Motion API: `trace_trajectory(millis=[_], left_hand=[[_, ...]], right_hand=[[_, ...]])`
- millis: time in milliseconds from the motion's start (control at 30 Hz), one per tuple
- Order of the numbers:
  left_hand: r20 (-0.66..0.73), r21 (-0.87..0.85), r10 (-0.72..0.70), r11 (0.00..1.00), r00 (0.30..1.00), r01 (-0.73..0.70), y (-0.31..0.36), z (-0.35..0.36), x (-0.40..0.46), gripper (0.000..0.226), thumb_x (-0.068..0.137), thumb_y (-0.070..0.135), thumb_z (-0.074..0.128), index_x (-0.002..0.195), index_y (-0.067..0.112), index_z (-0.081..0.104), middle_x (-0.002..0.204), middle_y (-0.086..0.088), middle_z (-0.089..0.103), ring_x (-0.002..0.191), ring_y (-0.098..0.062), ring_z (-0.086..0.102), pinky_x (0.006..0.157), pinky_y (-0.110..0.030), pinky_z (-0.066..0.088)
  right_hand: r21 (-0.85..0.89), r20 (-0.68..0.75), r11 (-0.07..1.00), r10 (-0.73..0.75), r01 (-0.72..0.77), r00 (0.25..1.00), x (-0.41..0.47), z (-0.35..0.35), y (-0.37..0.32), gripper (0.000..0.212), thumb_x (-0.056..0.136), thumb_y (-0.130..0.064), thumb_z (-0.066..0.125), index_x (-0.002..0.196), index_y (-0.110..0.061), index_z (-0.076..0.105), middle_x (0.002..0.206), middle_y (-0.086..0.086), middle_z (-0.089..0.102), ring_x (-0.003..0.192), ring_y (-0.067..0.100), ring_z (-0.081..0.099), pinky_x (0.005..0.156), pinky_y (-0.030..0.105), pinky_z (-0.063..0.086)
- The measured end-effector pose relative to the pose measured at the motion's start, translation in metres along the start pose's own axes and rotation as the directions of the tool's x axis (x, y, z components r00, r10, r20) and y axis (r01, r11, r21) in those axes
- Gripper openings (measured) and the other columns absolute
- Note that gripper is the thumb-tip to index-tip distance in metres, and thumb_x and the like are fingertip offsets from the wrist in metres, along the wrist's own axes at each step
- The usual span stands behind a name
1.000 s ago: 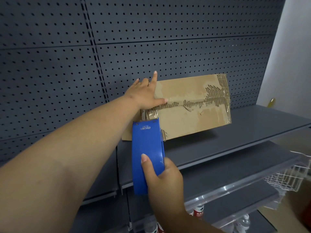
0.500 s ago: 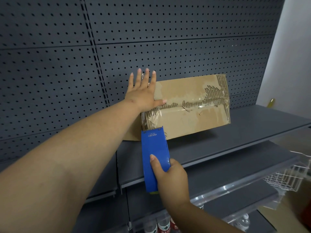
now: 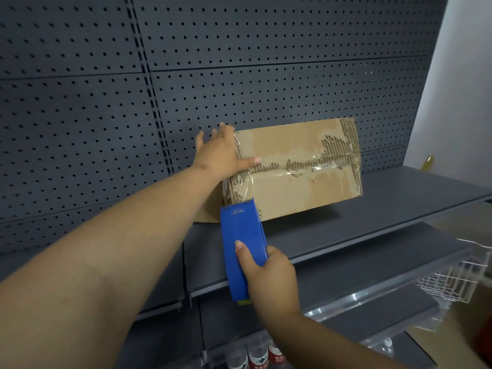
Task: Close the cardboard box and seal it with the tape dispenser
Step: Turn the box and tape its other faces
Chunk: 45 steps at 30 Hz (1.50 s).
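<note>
A worn brown cardboard box stands on the grey shelf, its closed flaps facing me, with torn paper along the middle seam and clear tape over its left end. My left hand lies flat with straight fingers against the box's upper left corner, thumb across the seam. My right hand grips a blue tape dispenser, whose top edge touches the box's lower left front, with tape running up from it.
Grey pegboard backs the shelf. Lower shelves step out toward me, with a white wire basket at right and bottles at the bottom. A yellow object sits at the shelf's far right.
My left hand slid left to the box's left edge. The dispenser shifted right and slightly down along the box's left end, leaving more clear tape there.
</note>
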<state>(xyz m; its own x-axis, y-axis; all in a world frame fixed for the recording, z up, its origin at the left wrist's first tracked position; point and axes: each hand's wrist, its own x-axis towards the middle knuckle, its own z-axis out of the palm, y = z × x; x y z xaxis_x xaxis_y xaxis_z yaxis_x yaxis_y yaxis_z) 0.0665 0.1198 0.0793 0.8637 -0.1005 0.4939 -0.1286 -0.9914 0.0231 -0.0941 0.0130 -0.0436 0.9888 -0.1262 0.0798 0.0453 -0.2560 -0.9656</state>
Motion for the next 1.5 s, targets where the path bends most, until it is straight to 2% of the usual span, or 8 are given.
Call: trace_trajectory(millis=[167, 267, 333, 467, 567, 767, 900, 1500], left_hand=[[0.113, 0.025, -0.139, 0.99, 0.984, 0.137, 0.004, -0.006, -0.004, 0.106, 0.068, 0.082, 0.043, 0.143, 0.012, 0.019, 0.152, -0.018, 0.021, 0.139, -0.045, -0.013, 0.11, -0.054, -0.013], [0.047, 0.125, -0.12, 0.986, 0.992, 0.114, 0.002, -0.003, -0.003, 0.118, 0.067, 0.086, 0.037, 0.148, 0.013, -0.008, 0.155, -0.016, -0.015, 0.139, -0.034, -0.024, 0.108, -0.053, -0.017], [-0.06, 0.18, -0.012, 0.983, 0.998, 0.023, 0.004, -0.003, -0.007, 0.114, 0.073, 0.08, 0.04, 0.147, 0.011, -0.013, 0.155, -0.012, -0.017, 0.141, -0.028, -0.02, 0.11, -0.048, -0.015], [-0.112, 0.156, 0.305, 0.945, 0.946, -0.286, 0.013, -0.01, -0.023, 0.074, 0.09, 0.048, 0.051, 0.146, 0.012, 0.02, 0.147, -0.015, 0.025, 0.136, -0.031, 0.024, 0.112, -0.038, 0.018], [-0.021, 0.177, 0.34, 0.927, 0.94, -0.331, 0.013, -0.007, -0.024, 0.066, 0.095, 0.046, 0.04, 0.147, 0.01, 0.021, 0.153, -0.015, 0.016, 0.142, -0.029, 0.011, 0.115, -0.038, 0.012], [0.161, 0.332, 0.27, 0.891, 0.949, -0.31, 0.009, 0.008, -0.019, 0.092, 0.083, 0.075, 0.013, 0.146, 0.015, -0.014, 0.152, -0.011, -0.026, 0.137, -0.03, -0.029, 0.115, -0.044, -0.011], [0.15, 0.342, 0.251, 0.894, 0.956, -0.288, 0.01, 0.006, -0.011, 0.106, 0.072, 0.085, 0.016, 0.146, 0.016, -0.017, 0.153, -0.01, -0.026, 0.138, -0.032, -0.028, 0.116, -0.048, -0.005], [0.385, 0.098, 0.102, 0.984, 0.917, -0.151, 0.017, -0.014, 0.043, 0.098, 0.077, 0.079, 0.033, 0.149, 0.025, -0.005, 0.157, 0.004, -0.013, 0.143, -0.019, -0.016, 0.115, -0.039, 0.0]], right_hand=[[0.036, 0.004, 0.999, 0.007, -0.007, 1.0, 0.001, -0.001, -0.001, 0.038, 0.082, -0.054, 0.058, 0.074, -0.016, 0.054, 0.073, -0.003, 0.063, 0.065, 0.012, 0.063, 0.056, 0.028, 0.052], [0.052, 0.008, 0.999, 0.008, -0.008, 1.0, 0.002, -0.003, -0.003, 0.038, 0.083, -0.053, 0.058, 0.074, -0.015, 0.054, 0.072, -0.002, 0.062, 0.063, 0.011, 0.061, 0.047, 0.023, 0.046], [0.073, 0.018, 0.997, 0.012, -0.014, 1.0, 0.001, -0.005, -0.004, 0.037, 0.084, -0.051, 0.058, 0.074, -0.015, 0.055, 0.071, -0.003, 0.062, 0.059, 0.008, 0.06, 0.041, 0.016, 0.039], [0.091, 0.022, 0.995, 0.03, -0.032, 0.999, 0.001, -0.005, -0.003, 0.038, 0.083, -0.051, 0.059, 0.073, -0.015, 0.055, 0.071, -0.002, 0.062, 0.059, 0.01, 0.061, 0.041, 0.018, 0.042], [0.075, 0.016, 0.997, 0.032, -0.033, 0.999, 0.001, -0.007, -0.005, 0.037, 0.083, -0.05, 0.059, 0.068, -0.017, 0.051, 0.068, -0.003, 0.059, 0.056, 0.008, 0.058, 0.037, 0.014, 0.036], [0.037, 0.019, 0.999, 0.026, -0.027, 0.999, 0.002, -0.006, -0.009, 0.039, 0.083, -0.051, 0.058, 0.071, -0.015, 0.051, 0.069, -0.002, 0.059, 0.055, 0.009, 0.059, 0.037, 0.018, 0.041], [-0.043, -0.012, 0.998, -0.036, 0.035, 0.999, 0.005, -0.008, -0.013, 0.042, 0.081, -0.055, 0.057, 0.069, -0.015, 0.051, 0.067, 0.0, 0.06, 0.06, 0.017, 0.06, 0.051, 0.03, 0.048], [-0.231, -0.021, 0.947, -0.234, 0.223, 0.972, 0.034, -0.034, -0.039, 0.048, 0.083, -0.06, 0.05, 0.074, -0.013, 0.05, 0.069, 0.001, 0.057, 0.064, 0.018, 0.056, 0.056, 0.032, 0.044]])
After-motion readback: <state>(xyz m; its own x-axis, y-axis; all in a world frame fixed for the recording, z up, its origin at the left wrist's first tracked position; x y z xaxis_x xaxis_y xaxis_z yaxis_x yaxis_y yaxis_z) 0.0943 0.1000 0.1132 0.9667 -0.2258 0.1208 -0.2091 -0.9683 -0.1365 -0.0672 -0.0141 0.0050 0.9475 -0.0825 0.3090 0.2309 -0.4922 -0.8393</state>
